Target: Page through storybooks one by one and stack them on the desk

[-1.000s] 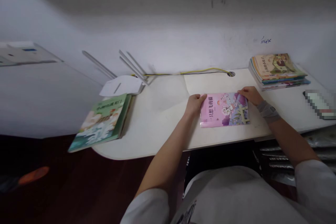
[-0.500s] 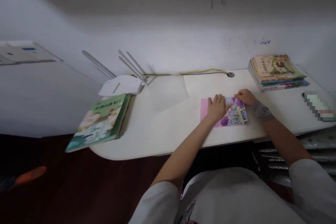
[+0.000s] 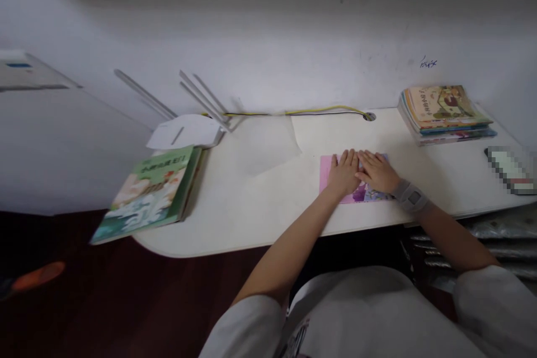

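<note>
- Your left hand [image 3: 344, 173] lies flat and open on the book, fingers apart, gripping nothing
- Your right hand [image 3: 377, 172] lies just as flat and open, its fingertips against your left hand, with a grey wrist brace [image 3: 411, 197] on that wrist
- Under both palms, a pink picture book [image 3: 326, 179] lies flat, mostly covered
- It sits near the front edge of a white desk [image 3: 235, 224]
- To your right, a stack of picture books [image 3: 444, 113] sits against the wall
- To your left, a green picture book [image 3: 146, 193] overhangs the desk edge, just beside a white router [image 3: 184, 131]

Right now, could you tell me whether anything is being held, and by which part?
Nothing is gripped; the left hand and right hand lie flat on the pink book.
</note>
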`<state>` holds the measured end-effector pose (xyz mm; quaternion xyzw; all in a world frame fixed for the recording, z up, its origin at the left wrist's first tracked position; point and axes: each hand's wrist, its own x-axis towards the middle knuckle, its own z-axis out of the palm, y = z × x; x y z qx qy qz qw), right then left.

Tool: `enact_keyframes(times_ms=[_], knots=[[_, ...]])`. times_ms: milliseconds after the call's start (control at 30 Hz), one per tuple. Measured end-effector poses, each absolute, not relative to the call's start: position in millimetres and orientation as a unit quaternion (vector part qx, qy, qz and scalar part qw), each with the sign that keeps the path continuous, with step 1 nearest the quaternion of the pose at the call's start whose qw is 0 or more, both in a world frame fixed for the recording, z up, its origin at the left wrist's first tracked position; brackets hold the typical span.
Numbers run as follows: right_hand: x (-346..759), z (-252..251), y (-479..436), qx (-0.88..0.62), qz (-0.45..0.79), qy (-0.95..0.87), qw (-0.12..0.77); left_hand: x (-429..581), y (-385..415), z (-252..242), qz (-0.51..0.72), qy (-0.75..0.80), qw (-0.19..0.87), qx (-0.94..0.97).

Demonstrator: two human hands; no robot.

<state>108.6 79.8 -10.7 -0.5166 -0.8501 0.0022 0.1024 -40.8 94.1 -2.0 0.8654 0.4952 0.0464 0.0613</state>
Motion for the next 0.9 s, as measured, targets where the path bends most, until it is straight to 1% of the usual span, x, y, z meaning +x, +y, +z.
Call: enact_keyframes(times_ms=[133, 333, 467, 633, 733, 900], knots=[[136, -15, 80, -0.533, -0.018, -0.843, 0.075, -59, 100, -4, 0.066, 0.515, 0.053, 0.853], [147, -18, 80, -0.554, -0.024, -0.828, 0.085, -83, 105, -3, 0.074, 0.548, 0.06, 0.831], [145, -19, 80, -0.552, -0.023, -0.829, 0.081, -83, 108, 0, 0.105, 0.566, 0.014, 0.818], [145, -18, 80, -0.554, -0.025, -0.827, 0.089, -77, 125, 9, 0.085, 0.591, -0.018, 0.802], [144, -18, 79, -0.558, -0.027, -0.824, 0.093, -74, 137, 17, 0.072, 0.594, 0.015, 0.801], [142, -17, 78, -0.562, -0.025, -0.822, 0.091, -79, 150, 23, 0.105, 0.613, 0.164, 0.766]])
